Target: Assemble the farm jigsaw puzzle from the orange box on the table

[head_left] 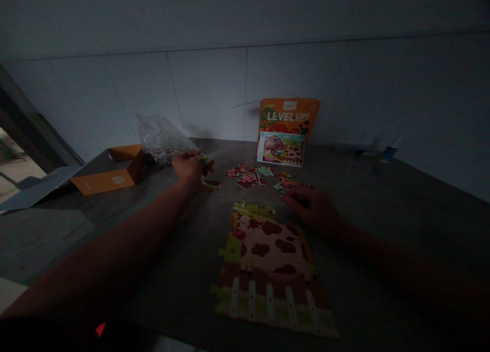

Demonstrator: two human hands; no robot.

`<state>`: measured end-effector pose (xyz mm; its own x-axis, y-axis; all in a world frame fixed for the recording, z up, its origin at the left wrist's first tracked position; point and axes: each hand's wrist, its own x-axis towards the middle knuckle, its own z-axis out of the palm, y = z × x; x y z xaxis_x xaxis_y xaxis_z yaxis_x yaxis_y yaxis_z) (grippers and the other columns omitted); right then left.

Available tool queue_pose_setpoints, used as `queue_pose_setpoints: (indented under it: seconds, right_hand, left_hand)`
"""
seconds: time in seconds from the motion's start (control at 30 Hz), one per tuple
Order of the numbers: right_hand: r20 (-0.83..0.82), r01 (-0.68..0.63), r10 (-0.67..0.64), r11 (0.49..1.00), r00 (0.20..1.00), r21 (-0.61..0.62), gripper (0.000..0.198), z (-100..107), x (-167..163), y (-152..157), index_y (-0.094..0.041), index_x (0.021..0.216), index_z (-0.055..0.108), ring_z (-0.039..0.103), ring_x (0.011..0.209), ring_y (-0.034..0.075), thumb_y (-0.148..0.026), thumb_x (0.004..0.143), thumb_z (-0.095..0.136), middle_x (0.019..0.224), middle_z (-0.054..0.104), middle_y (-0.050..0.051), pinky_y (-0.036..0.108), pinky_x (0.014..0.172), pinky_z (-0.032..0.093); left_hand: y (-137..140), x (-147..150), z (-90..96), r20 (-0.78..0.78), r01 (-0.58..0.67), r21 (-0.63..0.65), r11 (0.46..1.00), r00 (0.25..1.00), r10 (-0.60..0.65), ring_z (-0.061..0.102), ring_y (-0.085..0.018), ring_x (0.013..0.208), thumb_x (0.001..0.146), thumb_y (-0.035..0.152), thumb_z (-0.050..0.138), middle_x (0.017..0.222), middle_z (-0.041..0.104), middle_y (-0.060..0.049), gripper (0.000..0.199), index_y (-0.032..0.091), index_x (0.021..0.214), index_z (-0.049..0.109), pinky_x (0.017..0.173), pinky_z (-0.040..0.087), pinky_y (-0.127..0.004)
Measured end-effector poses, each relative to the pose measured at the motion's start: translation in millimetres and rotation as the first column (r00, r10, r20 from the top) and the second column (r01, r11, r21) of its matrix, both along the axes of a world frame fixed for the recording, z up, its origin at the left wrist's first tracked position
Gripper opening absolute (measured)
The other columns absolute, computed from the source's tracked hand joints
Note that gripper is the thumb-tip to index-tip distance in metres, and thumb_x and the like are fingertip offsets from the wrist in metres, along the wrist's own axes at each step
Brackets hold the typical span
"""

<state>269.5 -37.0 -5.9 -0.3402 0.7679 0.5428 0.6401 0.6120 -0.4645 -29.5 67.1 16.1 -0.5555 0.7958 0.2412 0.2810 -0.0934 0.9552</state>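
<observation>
My left hand (187, 167) is closed on a puzzle piece (207, 163) with yellow-green and brown colours, beside the plastic bag. It may hold more than one; its fingers partly cover them. Another flat piece (211, 185) lies on the table just below. My right hand (312, 208) rests low over the table with its fingers loosely curved and a gap between them, next to a small group of pieces (293, 182). In front of me lies a joined puzzle section (273, 265) showing a spotted cow and a white fence. Loose red and green pieces (248, 175) are scattered beyond it.
An orange box (111, 181) stands at the left beside a clear plastic bag (163, 137) with pieces inside. Against the wall lean an orange "LEVEL UP!" box (289, 109) and a farm picture card (281, 149). A small blue item (389, 153) is at the far right.
</observation>
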Motion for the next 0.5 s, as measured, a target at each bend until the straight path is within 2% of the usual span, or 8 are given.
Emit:
queue_pose_setpoints:
  seconds: [0.07, 0.13, 0.23, 0.33, 0.37, 0.43, 0.5]
  right_hand:
    - [0.009, 0.012, -0.012, 1.0, 1.0, 0.007, 0.024, 0, 0, 0, -0.019, 0.073, 0.067, 0.058, 0.059, 0.014, -0.031, 0.087, 0.052, 0.071, 0.07, 0.003, 0.028, 0.058, 0.042]
    - [0.016, 0.021, -0.021, 1.0, 1.0, 0.002, 0.024, 0, 0, -1, -0.018, 0.073, 0.067, 0.058, 0.059, 0.015, -0.031, 0.088, 0.052, 0.071, 0.069, 0.003, 0.028, 0.059, 0.042]
    - [0.006, 0.017, -0.017, 1.0, 1.0, -0.008, 0.024, 0, 0, -1, -0.018, 0.074, 0.068, 0.059, 0.059, 0.015, -0.03, 0.087, 0.053, 0.07, 0.069, 0.003, 0.027, 0.058, 0.042]
    - [-0.015, 0.005, -0.005, 1.0, 1.0, -0.005, 0.024, 0, -1, 0, -0.018, 0.073, 0.068, 0.059, 0.06, 0.015, -0.031, 0.087, 0.053, 0.071, 0.07, 0.004, 0.027, 0.057, 0.042]
    - [-0.012, 0.006, -0.006, 1.0, 1.0, -0.005, 0.024, 0, -1, 0, -0.018, 0.073, 0.067, 0.059, 0.06, 0.015, -0.031, 0.087, 0.053, 0.071, 0.07, 0.003, 0.027, 0.056, 0.041]
    - [-0.003, 0.009, -0.009, 1.0, 1.0, -0.003, 0.024, 0, -2, 0, -0.018, 0.072, 0.067, 0.058, 0.059, 0.014, -0.031, 0.087, 0.053, 0.069, 0.069, 0.003, 0.027, 0.056, 0.041]
    - [-0.002, 0.007, -0.007, 1.0, 1.0, -0.008, 0.024, 0, -3, 0, -0.017, 0.073, 0.067, 0.057, 0.058, 0.014, -0.03, 0.088, 0.052, 0.069, 0.069, 0.003, 0.026, 0.057, 0.041]
  left_hand:
    - [1, -5, -1.9, -0.053, -0.005, -0.072, 0.997, 0.999, 0.001, 0.067, -0.016, 0.055, 0.076, 0.008, 0.037, 0.077, 0.065, -0.008, 0.045, 0.012, 0.116, 0.055, 0.047, 0.054, -0.026]
    - [0, -8, -4.4, -0.143, 0.021, -0.13, 0.991, 0.989, -0.04, 0.068, -0.019, 0.06, 0.077, 0.011, 0.043, 0.078, 0.066, -0.009, 0.039, 0.014, 0.112, 0.06, 0.054, 0.056, -0.032]
    - [-7, -3, -7.8, -0.33, 0.083, -0.189, 0.979, 0.933, -0.143, 0.069, -0.028, 0.086, 0.071, 0.015, 0.06, 0.091, 0.069, -0.012, 0.024, 0.017, 0.093, 0.069, 0.078, 0.055, -0.044]
    - [-19, 12, -10.4, -0.516, 0.126, -0.199, 0.972, 0.83, -0.213, 0.051, -0.038, 0.12, 0.067, 0.027, 0.072, 0.112, 0.066, -0.014, 0.017, 0.02, 0.082, 0.073, 0.102, 0.038, -0.053]
    - [-23, 19, -11.2, -0.595, 0.14, -0.202, 0.969, 0.769, -0.235, 0.044, -0.04, 0.125, 0.07, 0.037, 0.072, 0.118, 0.064, -0.014, 0.023, 0.02, 0.085, 0.074, 0.106, 0.033, -0.054]
    - [-29, 32, -13.2, -0.788, 0.17, -0.249, 0.954, 0.536, -0.301, 0.042, -0.04, 0.125, 0.077, 0.057, 0.062, 0.122, 0.06, -0.015, 0.043, 0.021, 0.098, 0.074, 0.104, 0.032, -0.056]
    - [-31, 41, -15.5, -0.856, 0.206, -0.324, 0.923, 0.351, -0.379, 0.045, -0.039, 0.12, 0.079, 0.067, 0.053, 0.12, 0.06, -0.015, 0.056, 0.023, 0.109, 0.071, 0.1, 0.035, -0.055]
